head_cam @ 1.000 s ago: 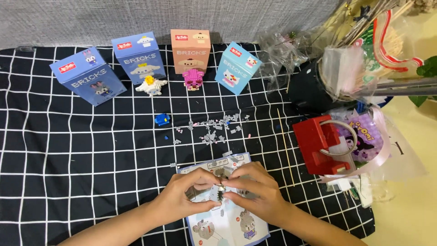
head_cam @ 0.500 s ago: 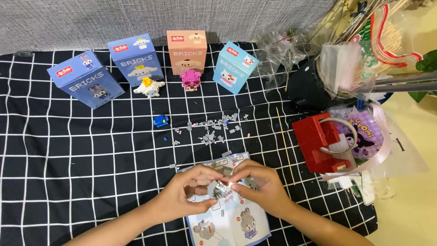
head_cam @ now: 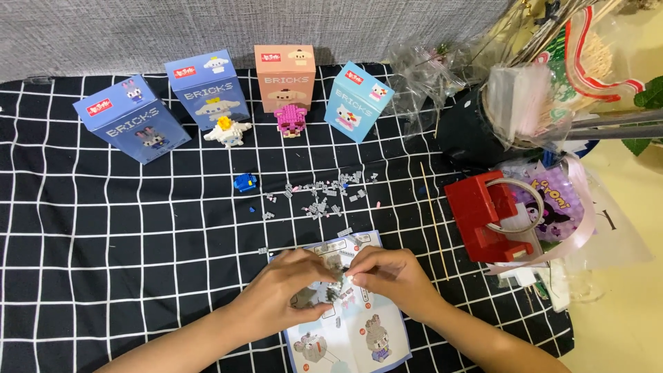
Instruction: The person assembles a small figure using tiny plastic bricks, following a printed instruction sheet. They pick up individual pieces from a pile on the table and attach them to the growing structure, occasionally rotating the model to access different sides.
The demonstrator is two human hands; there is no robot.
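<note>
Grey brick model point(head_cam: 334, 275) pinched between left hand point(head_cam: 284, 290), right hand point(head_cam: 387, 275), over leaflet point(head_cam: 359, 331).

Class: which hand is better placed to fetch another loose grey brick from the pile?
Probably the right hand: it lies nearer the loose bricks, pinching only something tiny, while the left hand cradles the grey model.

small grey brick model point(head_cam: 336, 275) — held over leaflet point(head_cam: 359, 331)
</note>
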